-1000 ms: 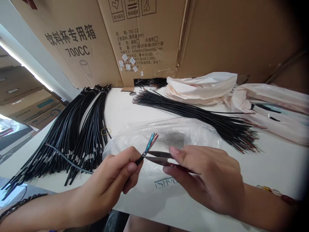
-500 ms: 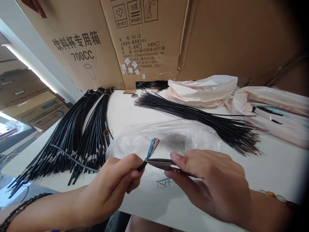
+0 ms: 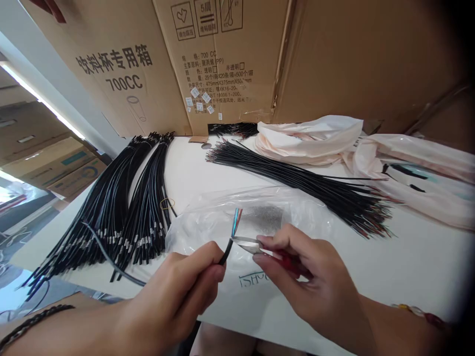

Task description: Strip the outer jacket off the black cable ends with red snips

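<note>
My left hand (image 3: 189, 284) is closed round a black cable (image 3: 226, 251), whose stripped end points up. From its jacket rise thin blue, white and red-brown wires (image 3: 236, 221). The cable's other stretch trails out to the left behind my wrist. In my right hand (image 3: 308, 272) is a pair of red-handled scissors (image 3: 249, 244), pinched near the blades between thumb and fingers. The blades are slightly apart, and their tips meet the cable right where the jacket ends. My palm hides part of the handles.
Bundles of black cables (image 3: 107, 198) lie at left. Another cable bundle (image 3: 297, 180) lies at right, near pinkish plastic wrapping (image 3: 308, 138). A clear plastic bag (image 3: 200, 212) is beneath my hands on the white table (image 3: 419, 257). Cardboard boxes (image 3: 334, 64) stand behind.
Both hands have shifted slightly, the left one to the right with the cable. My right hand has turned, so the red handles now show and the blades look further apart.
</note>
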Demonstrator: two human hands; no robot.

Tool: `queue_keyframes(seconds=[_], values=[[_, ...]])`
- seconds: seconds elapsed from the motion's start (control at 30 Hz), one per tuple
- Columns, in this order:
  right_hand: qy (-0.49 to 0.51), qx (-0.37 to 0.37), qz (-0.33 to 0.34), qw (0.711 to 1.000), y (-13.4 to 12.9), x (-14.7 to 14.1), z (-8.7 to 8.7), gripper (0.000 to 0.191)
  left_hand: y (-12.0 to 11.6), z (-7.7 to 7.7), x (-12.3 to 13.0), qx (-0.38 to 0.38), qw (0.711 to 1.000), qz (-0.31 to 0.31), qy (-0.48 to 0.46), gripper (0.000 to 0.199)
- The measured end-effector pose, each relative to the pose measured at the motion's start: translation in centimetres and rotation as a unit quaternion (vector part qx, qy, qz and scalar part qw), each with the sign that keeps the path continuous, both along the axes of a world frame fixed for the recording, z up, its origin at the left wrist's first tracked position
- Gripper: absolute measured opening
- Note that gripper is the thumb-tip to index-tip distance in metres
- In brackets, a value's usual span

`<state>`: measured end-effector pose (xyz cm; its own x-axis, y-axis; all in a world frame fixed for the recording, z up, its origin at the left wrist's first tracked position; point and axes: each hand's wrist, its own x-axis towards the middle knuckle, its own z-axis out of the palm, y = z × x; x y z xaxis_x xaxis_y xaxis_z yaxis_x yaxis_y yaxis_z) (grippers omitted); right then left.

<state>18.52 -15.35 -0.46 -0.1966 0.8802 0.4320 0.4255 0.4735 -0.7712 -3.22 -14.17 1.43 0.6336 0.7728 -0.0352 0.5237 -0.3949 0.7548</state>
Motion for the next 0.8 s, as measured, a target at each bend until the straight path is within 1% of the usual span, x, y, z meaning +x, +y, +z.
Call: queue_keyframes(seconds=[0.07, 0.17, 0.23, 0.33, 0.4, 0.47, 0.6, 0.7, 0.8], values=[[0.049, -0.124, 0.016, 0.991, -0.2, -0.2, 0.1, 0.016, -0.3, 0.4, 0.3, -0.070, 0.997, 0.015, 0.027, 0.032], [0.103, -0.283, 0.030, 0.953, -0.3, -0.3, 0.0, 0.019, -0.6, 0.6, 0.7, -0.140, 0.988, 0.037, 0.047, 0.034], [0.131, -0.358, 0.027, 0.924, -0.2, -0.4, -0.3, 0.020, -0.7, 0.2, 1.0, -0.179, 0.981, 0.056, 0.051, 0.034], [0.162, -0.440, 0.020, 0.883, 0.2, -0.4, -0.9, 0.023, -0.2, -0.6, 1.5, -0.232, 0.968, 0.077, 0.051, 0.035], [0.175, -0.478, 0.013, 0.861, 0.7, -0.4, -1.2, 0.026, 0.5, -1.1, 1.7, -0.277, 0.957, 0.085, 0.030, 0.035], [0.170, -0.504, -0.001, 0.847, 1.5, -0.3, -1.3, 0.027, 1.3, -1.5, 1.8, -0.313, 0.944, 0.101, 0.002, 0.032], [0.122, -0.537, -0.024, 0.835, 3.3, -0.2, -1.2, 0.029, 2.9, -1.7, 1.9, -0.315, 0.941, 0.124, -0.014, 0.024], [0.070, -0.550, -0.038, 0.831, 4.8, 0.2, -1.2, 0.030, 4.1, -1.8, 2.3, -0.332, 0.931, 0.149, -0.016, 0.029], [0.029, -0.540, -0.045, 0.840, 6.0, 0.9, -1.5, 0.033, 5.3, -2.0, 2.8, -0.369, 0.916, 0.159, 0.015, 0.033]])
